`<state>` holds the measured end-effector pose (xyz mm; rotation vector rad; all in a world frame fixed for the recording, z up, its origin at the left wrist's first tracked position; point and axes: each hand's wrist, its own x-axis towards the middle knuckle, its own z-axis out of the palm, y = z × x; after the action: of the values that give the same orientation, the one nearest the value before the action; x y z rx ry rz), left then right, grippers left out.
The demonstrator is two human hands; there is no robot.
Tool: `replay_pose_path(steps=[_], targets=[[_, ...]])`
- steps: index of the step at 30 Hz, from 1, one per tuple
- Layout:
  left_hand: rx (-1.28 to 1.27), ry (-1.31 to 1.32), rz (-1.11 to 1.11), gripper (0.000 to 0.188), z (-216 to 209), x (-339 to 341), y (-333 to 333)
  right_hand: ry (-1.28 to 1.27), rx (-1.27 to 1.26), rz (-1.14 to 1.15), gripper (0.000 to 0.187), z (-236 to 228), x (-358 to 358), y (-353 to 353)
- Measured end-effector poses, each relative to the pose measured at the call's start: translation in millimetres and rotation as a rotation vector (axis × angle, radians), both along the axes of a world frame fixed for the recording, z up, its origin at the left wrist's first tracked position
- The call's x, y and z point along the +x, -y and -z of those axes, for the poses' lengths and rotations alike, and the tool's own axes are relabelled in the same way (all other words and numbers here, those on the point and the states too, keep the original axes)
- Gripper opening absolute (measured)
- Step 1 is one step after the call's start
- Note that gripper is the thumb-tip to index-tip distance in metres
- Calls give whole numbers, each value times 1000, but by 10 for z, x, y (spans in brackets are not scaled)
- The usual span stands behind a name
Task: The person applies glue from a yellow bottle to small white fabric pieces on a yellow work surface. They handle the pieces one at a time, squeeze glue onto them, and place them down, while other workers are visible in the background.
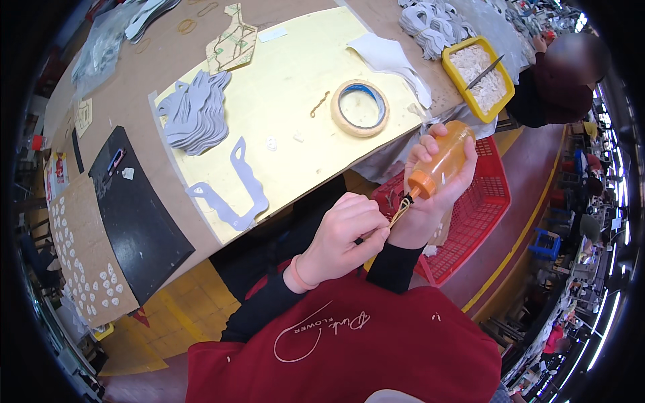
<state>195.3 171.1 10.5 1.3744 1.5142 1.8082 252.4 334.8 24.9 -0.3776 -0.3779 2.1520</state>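
Observation:
My right hand is wrapped round an orange squeeze bottle, tilted so its nozzle points down and left. Looped at the dark tip of the nozzle is a tan rubber band. The fingers of my left hand pinch the other end of that band and draw it away from the tip. A bit of something dark shows under the left fingers, too small to name. On the table's yellow sheet, beyond my hands, rest a roll of tape and a grey cut piece.
A red plastic basket stands below the table edge at right. A yellow tray holds small pale pieces and a dark tool. Stacked grey pieces, a patterned template and a black mat lie on the table. A person is at far right.

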Motion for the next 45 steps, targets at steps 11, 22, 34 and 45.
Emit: replay_pose_path(steps=[11,22,34,45], targets=[[-250,-117,-31,5,284,17,178,254,196,377,42,101,218,-311],[-230,-115,-61,43,-34,-20,-174,293,340,376,39,-105,60,27],[-243,-103,-103,13,-4,-38,-150,282,361,247,39,-86,-57,180],[-231,45,-328,17,-14,48,-243,279,435,534,40,-61,-48,244]])
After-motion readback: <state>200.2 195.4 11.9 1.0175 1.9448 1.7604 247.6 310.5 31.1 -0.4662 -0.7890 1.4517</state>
